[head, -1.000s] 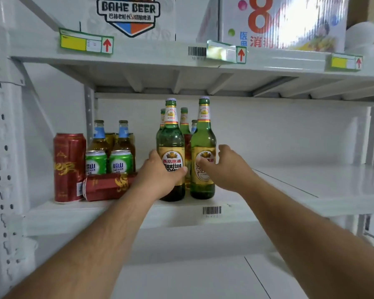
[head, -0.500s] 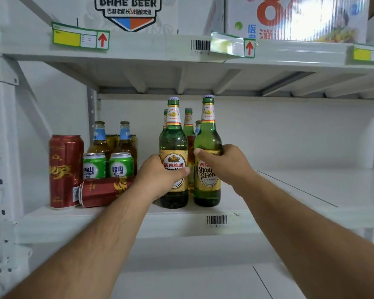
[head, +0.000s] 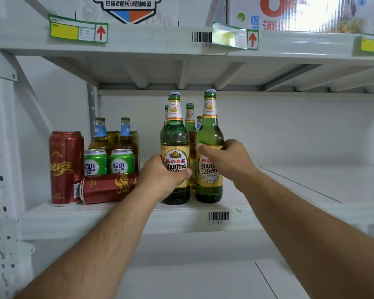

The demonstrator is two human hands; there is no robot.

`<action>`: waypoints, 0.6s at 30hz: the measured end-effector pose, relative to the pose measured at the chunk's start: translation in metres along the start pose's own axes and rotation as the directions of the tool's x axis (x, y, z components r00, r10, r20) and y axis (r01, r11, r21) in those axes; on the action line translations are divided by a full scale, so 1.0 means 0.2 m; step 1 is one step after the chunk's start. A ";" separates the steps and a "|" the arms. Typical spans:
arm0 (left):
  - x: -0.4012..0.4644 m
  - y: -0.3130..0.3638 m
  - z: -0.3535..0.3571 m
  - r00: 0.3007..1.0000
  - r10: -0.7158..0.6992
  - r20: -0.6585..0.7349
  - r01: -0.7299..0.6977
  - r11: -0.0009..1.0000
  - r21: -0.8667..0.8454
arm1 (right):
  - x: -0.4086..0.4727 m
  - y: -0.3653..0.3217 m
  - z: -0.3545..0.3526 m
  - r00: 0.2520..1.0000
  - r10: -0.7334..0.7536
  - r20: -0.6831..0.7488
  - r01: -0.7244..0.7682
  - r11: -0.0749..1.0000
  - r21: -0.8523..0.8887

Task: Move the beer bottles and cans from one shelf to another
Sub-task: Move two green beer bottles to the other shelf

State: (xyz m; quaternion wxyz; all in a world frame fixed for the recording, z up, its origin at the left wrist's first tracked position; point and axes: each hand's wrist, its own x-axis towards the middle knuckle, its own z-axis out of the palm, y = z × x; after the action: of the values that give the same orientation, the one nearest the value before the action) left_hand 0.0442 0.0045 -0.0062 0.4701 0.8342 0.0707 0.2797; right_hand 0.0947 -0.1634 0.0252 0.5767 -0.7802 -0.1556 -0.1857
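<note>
The left hand (head: 160, 178) gripped one green bottle (head: 175, 139). The right hand (head: 227, 160) gripped the neighbouring bottle (head: 209, 130). Both stood upright on the shelf (head: 138, 214).

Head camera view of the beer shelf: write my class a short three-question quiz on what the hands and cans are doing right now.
1. True or false: the left hand grips a green Yanjing beer bottle.
2. How many green Laoshan cans stand upright? A) one B) two C) four
3. Fill in: the red can nearest the left hand lies on its ____.

Key: 1 true. 2 B. 3 side. The right hand grips the second Yanjing bottle.
</note>
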 end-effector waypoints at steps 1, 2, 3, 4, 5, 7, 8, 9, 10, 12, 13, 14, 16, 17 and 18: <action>0.00 0.00 0.00 1.000 -0.001 0.008 0.001 1.000 0.005 | 0.00 0.00 0.00 1.000 -0.002 0.011 0.002 1.000 0.005; 0.00 0.00 0.00 1.000 -0.002 0.015 0.002 1.000 0.011 | 0.00 0.00 0.00 1.000 -0.006 0.021 0.006 1.000 0.010; -0.01 0.00 0.00 1.000 -0.002 0.019 0.001 1.000 0.015 | 0.00 -0.01 -0.01 0.999 -0.011 0.031 0.010 1.000 0.014; -0.01 -0.01 0.00 1.000 -0.001 0.019 0.000 1.000 0.018 | 0.00 -0.01 -0.01 0.999 -0.015 0.038 0.015 1.000 0.017; -0.01 -0.01 0.00 1.000 0.001 0.015 -0.001 1.000 0.019 | 0.00 -0.01 -0.01 0.999 -0.017 0.040 0.017 1.000 0.019; -0.02 -0.01 0.00 1.000 0.004 0.004 -0.004 1.000 0.020 | 0.00 -0.01 -0.01 0.999 -0.011 0.032 0.010 1.000 0.020; -0.02 0.00 0.00 1.000 0.001 -0.002 -0.001 1.000 0.015 | 0.00 -0.01 0.00 1.000 -0.007 0.025 0.006 1.000 0.021; -0.03 0.00 0.00 1.000 -0.005 -0.009 0.005 1.000 0.005 | 0.00 -0.01 0.00 1.000 -0.004 0.016 0.004 1.000 0.022; -0.03 0.00 0.00 1.000 -0.013 -0.016 0.013 1.000 -0.008 | 0.00 -0.01 0.00 1.000 -0.004 0.004 0.004 1.000 0.025; -0.03 0.01 0.00 0.999 -0.027 -0.028 0.026 0.999 -0.035 | -0.01 0.00 0.00 1.000 -0.005 -0.026 0.006 0.999 0.033; -0.03 0.01 0.00 0.999 -0.032 -0.033 0.030 0.998 -0.052 | -0.02 0.00 0.00 0.999 -0.008 -0.039 0.010 0.999 0.034; -0.03 0.01 0.01 0.999 -0.037 -0.035 0.034 0.997 -0.071 | -0.02 0.00 0.00 0.999 -0.014 -0.049 0.016 0.999 0.033; -0.04 0.01 0.01 0.998 -0.042 -0.038 0.038 0.993 -0.109 | -0.03 0.00 0.00 0.997 -0.027 -0.066 0.030 0.999 0.037; -0.05 0.01 0.01 0.998 -0.039 -0.040 0.033 0.991 -0.126 | -0.04 -0.01 -0.01 0.997 -0.034 -0.075 0.037 0.998 0.043; -0.05 0.02 0.01 0.999 -0.034 -0.040 0.028 0.989 -0.143 | -0.05 -0.02 -0.03 0.996 -0.038 -0.084 0.042 0.998 0.049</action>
State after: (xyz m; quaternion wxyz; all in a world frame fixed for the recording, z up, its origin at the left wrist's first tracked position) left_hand 0.0359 -0.0027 -0.0082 0.5311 0.7912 0.0734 0.2942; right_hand 0.0841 -0.1681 0.0261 0.5983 -0.7538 -0.1519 -0.2253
